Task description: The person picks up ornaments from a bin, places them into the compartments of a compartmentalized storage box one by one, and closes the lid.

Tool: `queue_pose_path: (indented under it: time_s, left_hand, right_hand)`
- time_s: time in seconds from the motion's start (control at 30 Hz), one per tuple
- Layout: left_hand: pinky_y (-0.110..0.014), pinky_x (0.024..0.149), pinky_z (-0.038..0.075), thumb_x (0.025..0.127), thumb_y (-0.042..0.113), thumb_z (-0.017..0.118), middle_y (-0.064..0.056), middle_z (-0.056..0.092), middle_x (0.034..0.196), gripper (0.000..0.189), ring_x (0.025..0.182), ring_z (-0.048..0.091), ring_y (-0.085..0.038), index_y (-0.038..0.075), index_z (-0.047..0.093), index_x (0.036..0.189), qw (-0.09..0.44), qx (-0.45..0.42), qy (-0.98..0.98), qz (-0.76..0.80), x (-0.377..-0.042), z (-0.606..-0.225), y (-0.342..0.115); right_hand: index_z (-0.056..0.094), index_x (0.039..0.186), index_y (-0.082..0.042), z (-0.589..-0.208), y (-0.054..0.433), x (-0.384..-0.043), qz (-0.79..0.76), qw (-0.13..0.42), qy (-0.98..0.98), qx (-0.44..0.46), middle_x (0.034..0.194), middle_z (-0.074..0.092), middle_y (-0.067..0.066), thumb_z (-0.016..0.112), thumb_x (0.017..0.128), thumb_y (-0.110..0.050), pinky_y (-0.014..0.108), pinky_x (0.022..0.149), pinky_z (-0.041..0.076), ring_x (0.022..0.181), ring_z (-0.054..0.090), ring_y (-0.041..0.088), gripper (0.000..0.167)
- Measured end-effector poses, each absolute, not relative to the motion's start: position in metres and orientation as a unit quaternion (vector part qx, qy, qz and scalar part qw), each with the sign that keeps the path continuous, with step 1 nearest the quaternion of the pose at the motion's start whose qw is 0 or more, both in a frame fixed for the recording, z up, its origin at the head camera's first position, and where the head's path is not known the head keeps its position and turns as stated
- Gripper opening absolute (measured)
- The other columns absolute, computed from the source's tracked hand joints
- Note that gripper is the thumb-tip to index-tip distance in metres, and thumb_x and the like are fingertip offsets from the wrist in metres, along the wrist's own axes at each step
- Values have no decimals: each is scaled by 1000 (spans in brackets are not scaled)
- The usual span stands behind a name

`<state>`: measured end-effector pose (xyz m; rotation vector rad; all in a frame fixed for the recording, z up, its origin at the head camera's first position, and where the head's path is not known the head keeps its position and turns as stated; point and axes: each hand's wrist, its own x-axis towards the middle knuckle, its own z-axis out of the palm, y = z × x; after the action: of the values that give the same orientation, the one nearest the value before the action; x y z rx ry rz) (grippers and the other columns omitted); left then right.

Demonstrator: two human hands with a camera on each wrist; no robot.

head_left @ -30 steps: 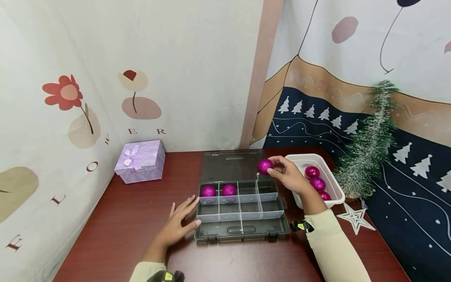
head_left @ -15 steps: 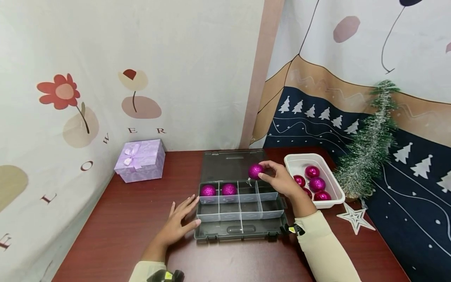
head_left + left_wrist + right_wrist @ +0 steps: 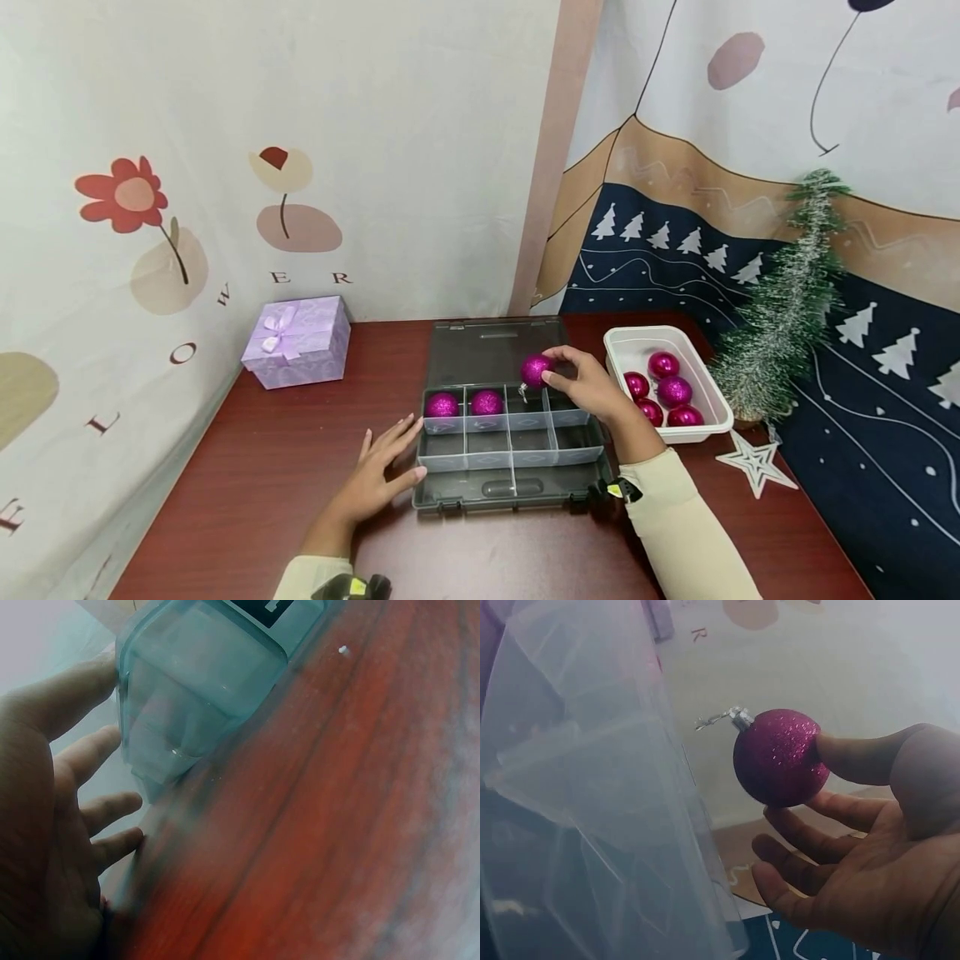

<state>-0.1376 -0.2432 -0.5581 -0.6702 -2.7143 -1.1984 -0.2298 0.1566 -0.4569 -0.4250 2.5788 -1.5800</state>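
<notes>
My right hand [image 3: 588, 385] pinches a glittery magenta Christmas bauble [image 3: 536, 372] between thumb and fingers, above the back row of a grey divided plastic box [image 3: 513, 458]. In the right wrist view the bauble [image 3: 781, 757] shows its silver cap and hanging loop, pointing away from the palm. Two similar baubles, one of them the left bauble [image 3: 442, 406], sit in the two left compartments of the back row. My left hand [image 3: 378, 479] has its fingers spread and touches the box's left side. The left wrist view shows those fingertips against the clear wall [image 3: 202, 682].
A white tub [image 3: 716, 414] holding several magenta baubles stands right of the box, whose lid [image 3: 487, 354] lies open behind it. Near the tub are a white star [image 3: 757, 464] and a small frosted tree [image 3: 787, 317]. A lilac gift box [image 3: 296, 346] sits back left.
My right hand has carried the bauble left and slightly down, from near the tub to over the third back compartment. More baubles in the tub show now. The left hand stays put.
</notes>
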Motion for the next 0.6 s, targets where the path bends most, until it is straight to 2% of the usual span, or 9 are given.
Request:
queue_pose_path:
  time_s: [0.23,0.6]
  left_hand:
    - [-92,119,0,97,33,77,-23,45,171,75,157,40,-56,14,51,164,49,-221,-891,-393,-138,-558,-244]
    - [-92,119,0,97,33,77,-24,45,171,75,157,39,-56,15,51,164,46,-221,-892,-391,-138,-558,-244]
  right_hand:
    - [64,143,-1,-450,156,-239,-485,60,859,-154,140,69,23,71,107,-17,58,114,56,128,64,39,40]
    - [68,139,-8,-458,153,-250,-432,117,876,-181,142,64,18,75,104,-22,62,120,50,139,57,45,38]
